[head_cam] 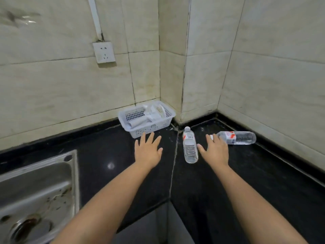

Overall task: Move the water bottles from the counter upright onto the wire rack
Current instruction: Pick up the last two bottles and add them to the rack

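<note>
Bottles lying on our glossy black bench.
Two clear ribbed plastic bottles (190, 147) (236, 137) are lying flat near the corner; we are spreading our left hand (147, 150) and right hand (215, 150) fingers apart, gripping nothing.

even soft light | glare spot on counter (110, 166) | wide-angle edge bending

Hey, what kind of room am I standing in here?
Most likely a small home kitchen corner: a stainless steel sink set in a black stone counter, tiled walls and a wall socket.
</note>
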### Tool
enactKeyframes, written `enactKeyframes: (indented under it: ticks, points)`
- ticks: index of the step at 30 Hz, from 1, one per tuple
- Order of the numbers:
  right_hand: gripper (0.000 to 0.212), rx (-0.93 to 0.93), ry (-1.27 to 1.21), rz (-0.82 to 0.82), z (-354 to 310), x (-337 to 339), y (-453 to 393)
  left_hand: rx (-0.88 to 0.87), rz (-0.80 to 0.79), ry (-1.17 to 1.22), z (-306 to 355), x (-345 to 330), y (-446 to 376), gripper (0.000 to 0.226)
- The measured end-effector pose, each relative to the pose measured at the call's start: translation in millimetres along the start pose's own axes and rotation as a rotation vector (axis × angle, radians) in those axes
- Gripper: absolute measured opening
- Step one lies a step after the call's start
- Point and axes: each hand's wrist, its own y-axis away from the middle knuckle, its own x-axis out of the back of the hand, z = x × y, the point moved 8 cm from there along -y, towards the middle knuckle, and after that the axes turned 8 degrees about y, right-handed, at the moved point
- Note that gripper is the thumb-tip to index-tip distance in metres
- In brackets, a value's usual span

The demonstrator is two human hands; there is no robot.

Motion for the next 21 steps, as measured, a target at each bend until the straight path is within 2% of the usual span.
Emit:
enactKeyframes:
  ticks: [7,11,17,21]
  points:
    - [0.057,-0.26,0.04,-0.088,64.4,-52.2,-52.8,-0.211,-0.158,0.071,58.4,-67.9,-106.6,0.051]
    - [0.057,-0.313,0.083,-0.146,101.3,-82.7,-90.3,-0.272,-0.23,0.059,88.7,-113.8,-150.9,0.051]
    - [0.065,-0.182,0.163,-0.266,141.9,-127.1,-161.4,-0.251,-0.294,0.109,110.8,-163.9,-210.0,0.054]
    - [0.084,-0.008,0.2,-0.464,152.3,-154.1,-194.6,-0.208,-0.32,0.171,115.4,-181.1,-232.0,0.065]
